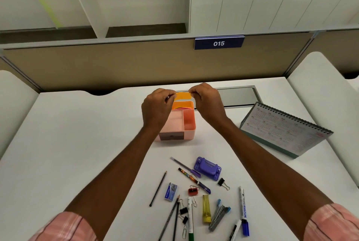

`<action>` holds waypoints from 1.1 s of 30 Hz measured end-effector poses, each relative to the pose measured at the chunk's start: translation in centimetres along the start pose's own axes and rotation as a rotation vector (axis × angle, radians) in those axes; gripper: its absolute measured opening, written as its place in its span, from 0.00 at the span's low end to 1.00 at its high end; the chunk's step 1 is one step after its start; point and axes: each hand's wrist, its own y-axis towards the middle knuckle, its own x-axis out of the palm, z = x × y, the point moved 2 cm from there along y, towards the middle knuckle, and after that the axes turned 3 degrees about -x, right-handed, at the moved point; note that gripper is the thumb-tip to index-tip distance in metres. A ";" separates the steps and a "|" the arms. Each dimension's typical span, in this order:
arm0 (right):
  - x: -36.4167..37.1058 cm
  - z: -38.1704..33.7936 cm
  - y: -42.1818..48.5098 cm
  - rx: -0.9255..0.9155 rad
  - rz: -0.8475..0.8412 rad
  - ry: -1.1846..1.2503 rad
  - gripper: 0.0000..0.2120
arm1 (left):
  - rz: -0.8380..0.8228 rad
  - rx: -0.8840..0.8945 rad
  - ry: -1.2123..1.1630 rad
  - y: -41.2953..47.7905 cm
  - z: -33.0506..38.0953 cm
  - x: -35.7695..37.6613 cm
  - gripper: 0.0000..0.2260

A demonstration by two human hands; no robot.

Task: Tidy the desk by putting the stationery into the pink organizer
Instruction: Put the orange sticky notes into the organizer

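The pink organizer [186, 122] stands in the middle of the white desk. Above its back compartment my left hand [156, 109] and my right hand [206, 102] each pinch one end of an orange sticky-note pad [183, 96]. More coloured notes show inside that back compartment. Loose stationery lies nearer to me: a purple stapler [208, 168], a purple pen [185, 167], a patterned pen [194, 180], a black pencil [158, 188], a blue staple box [171, 191], a red sharpener [193, 191], a yellow highlighter [206, 208], markers [243, 205], binder clips [223, 183] and paper clips.
A spiral desk calendar [285, 130] leans at the right. A grey cable hatch [236, 96] sits in the desk behind the organizer. A tan partition with a blue "015" sign [219, 43] closes the back.
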 end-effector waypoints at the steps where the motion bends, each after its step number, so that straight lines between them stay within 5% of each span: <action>1: 0.4 0.3 0.0 0.008 -0.012 -0.007 0.07 | -0.011 -0.019 0.002 0.0 -0.2 0.3 0.05; 33: 6.0 3.8 -1.7 0.072 -0.284 -0.290 0.11 | -0.356 -0.221 0.161 -0.3 -4.0 6.3 0.13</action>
